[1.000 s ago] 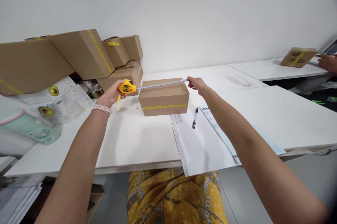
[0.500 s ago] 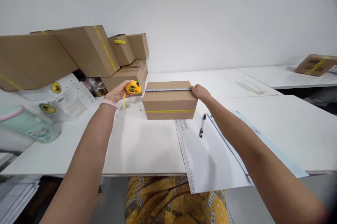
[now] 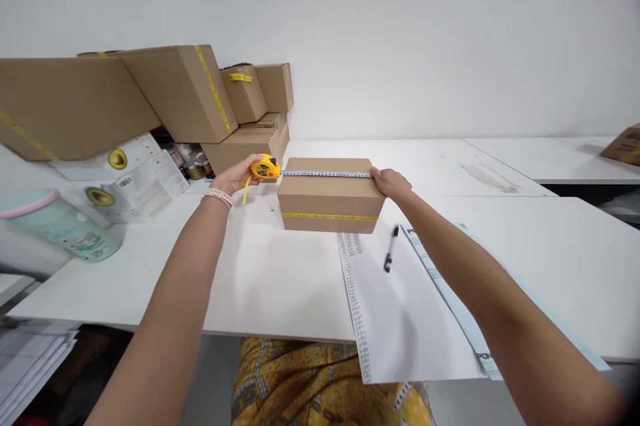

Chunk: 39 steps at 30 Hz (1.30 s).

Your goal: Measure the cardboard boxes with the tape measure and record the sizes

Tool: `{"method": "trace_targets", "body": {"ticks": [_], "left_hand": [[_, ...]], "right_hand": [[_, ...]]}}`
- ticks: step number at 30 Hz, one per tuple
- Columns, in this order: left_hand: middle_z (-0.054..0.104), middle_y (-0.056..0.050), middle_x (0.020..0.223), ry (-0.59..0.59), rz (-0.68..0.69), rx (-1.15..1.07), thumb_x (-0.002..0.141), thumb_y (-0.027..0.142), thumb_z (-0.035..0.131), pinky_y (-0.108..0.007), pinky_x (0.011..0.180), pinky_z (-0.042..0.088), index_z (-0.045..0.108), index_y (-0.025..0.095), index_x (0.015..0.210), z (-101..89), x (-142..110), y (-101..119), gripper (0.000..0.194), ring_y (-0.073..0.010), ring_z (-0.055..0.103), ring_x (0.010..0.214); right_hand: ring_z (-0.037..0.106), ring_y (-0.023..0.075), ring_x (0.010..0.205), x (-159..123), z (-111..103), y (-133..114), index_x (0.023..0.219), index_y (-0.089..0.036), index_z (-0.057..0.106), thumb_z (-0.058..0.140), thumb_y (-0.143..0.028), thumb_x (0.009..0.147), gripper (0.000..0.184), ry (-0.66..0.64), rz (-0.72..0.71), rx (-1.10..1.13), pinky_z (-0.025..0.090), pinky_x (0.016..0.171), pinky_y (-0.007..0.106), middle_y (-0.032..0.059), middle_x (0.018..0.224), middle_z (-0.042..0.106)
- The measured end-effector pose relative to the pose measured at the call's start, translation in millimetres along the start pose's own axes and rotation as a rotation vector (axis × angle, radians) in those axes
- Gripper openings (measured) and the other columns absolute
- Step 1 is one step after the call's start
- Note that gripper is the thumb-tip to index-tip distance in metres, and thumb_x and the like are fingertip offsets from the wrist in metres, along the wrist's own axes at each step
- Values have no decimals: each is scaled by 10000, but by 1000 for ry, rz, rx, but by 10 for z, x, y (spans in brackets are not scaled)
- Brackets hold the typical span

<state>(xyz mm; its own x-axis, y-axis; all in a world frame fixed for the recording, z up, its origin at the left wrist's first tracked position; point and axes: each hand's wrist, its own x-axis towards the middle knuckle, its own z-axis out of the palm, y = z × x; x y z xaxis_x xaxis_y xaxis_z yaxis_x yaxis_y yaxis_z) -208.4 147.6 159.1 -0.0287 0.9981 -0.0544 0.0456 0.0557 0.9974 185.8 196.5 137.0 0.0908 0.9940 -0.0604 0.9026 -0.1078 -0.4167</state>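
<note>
A brown cardboard box (image 3: 331, 198) with a yellow strip along its near side stands on the white table (image 3: 280, 279). My left hand (image 3: 240, 175) grips the yellow case of a tape measure (image 3: 265, 167) just beyond the box's left edge. Its pulled-out blade lies straight across the top of the box. At the right edge, my right hand (image 3: 391, 182) pinches the blade's end against the box. A yellow strap dangles from the case below my left fingers.
In front of the box lie an open spiral notebook (image 3: 405, 319) and a black-capped pen (image 3: 391, 249). Stacked cardboard boxes (image 3: 180, 93) fill the back left, above white avocado-printed boxes (image 3: 140, 179). A mint tumbler (image 3: 75, 229) stands far left. Another carton (image 3: 625, 146) sits far right.
The view has turned slightly, so everything sits a little differently in the picture. Both hands still hold the tape measure stretched over the box.
</note>
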Motion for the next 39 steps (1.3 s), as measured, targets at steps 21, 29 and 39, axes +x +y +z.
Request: {"method": "trace_targets", "body": {"ticks": [21, 29, 39], "left_hand": [[701, -70, 743, -36, -94, 60, 783, 418, 664, -237, 411, 402, 657, 157, 953, -12, -105, 61, 311, -157, 577, 477], [703, -50, 783, -89, -46, 46, 785, 449, 672, -231, 435, 422, 661, 164, 1026, 9, -75, 4, 374, -129, 545, 487], [720, -47, 854, -46, -57, 20, 763, 461, 713, -225, 446, 424, 683, 178, 1031, 18, -65, -20, 390, -126, 564, 527]], "right_hand": [[635, 337, 1148, 31, 19, -31, 1152, -150, 673, 239, -413, 1013, 526, 11, -22, -16, 490, 931, 448, 188, 1246, 692], [645, 324, 1132, 30, 15, -49, 1167, -153, 680, 230, -363, 1019, 518, 21, -36, -50, 500, 912, 429, 173, 1234, 699], [659, 315, 1105, 75, 59, -33, 1180, -157, 691, 235, -328, 1013, 515, 61, -53, -69, 508, 877, 421, 184, 1213, 701]]}}
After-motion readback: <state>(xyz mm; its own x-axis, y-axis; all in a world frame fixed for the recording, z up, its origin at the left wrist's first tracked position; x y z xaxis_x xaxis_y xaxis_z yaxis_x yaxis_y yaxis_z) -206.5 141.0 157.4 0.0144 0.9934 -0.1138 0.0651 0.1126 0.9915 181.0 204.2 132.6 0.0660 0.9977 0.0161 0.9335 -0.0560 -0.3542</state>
